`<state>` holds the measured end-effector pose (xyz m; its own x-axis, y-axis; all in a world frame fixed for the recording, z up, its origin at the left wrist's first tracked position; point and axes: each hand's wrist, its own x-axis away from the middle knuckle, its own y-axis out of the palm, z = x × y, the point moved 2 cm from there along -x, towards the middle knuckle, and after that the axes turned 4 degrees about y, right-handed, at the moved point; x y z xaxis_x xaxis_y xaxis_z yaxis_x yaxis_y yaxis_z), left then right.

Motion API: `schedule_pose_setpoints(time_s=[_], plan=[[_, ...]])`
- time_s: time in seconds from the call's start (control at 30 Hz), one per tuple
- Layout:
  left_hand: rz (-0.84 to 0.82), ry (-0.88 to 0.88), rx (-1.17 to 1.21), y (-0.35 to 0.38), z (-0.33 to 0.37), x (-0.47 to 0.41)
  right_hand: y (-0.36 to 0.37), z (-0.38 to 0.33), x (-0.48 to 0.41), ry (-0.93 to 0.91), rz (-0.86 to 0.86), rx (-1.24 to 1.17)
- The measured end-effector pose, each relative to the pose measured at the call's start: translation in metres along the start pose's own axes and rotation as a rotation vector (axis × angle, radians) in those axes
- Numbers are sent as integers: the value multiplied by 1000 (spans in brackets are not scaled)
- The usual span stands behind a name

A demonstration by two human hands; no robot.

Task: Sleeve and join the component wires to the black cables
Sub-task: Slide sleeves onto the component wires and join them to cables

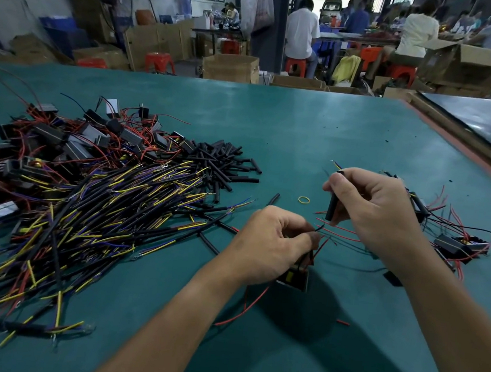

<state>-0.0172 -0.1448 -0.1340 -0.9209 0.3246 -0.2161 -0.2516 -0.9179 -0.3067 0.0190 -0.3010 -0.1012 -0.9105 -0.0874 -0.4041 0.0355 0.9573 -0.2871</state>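
Across the left of the green table [304,125] sprawl black cables [101,208], with boxed components [63,138] behind and cut sleeves [225,166] at centre, probably stock kept within reach. Lower centre, the left hand [271,242] clasps one component [295,277], pinching its wires [319,229] upward. Just above, the right hand [379,216] grips a black cable [333,203], its lower end aimed at them, seemingly for joining.

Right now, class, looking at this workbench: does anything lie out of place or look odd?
A yellow rubber band lies alone on the green table, between the heap of black sleeves and the right hand, and a short red wire scrap lies loose nearer the person. Neither belongs to any pile.
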Motion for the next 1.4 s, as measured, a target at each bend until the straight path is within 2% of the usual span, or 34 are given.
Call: schedule_pose_setpoints(time_s=[0.47,0.93,1.4], plan=[[5,-32,3,1,0,0,3,0,1,-5,-69,50],[79,-28,133,-2,4,-1,0,0,1,-27,-56,-14],[57,-19,187,-5,2,-2,-1,-7,3,-62,-1,-27]])
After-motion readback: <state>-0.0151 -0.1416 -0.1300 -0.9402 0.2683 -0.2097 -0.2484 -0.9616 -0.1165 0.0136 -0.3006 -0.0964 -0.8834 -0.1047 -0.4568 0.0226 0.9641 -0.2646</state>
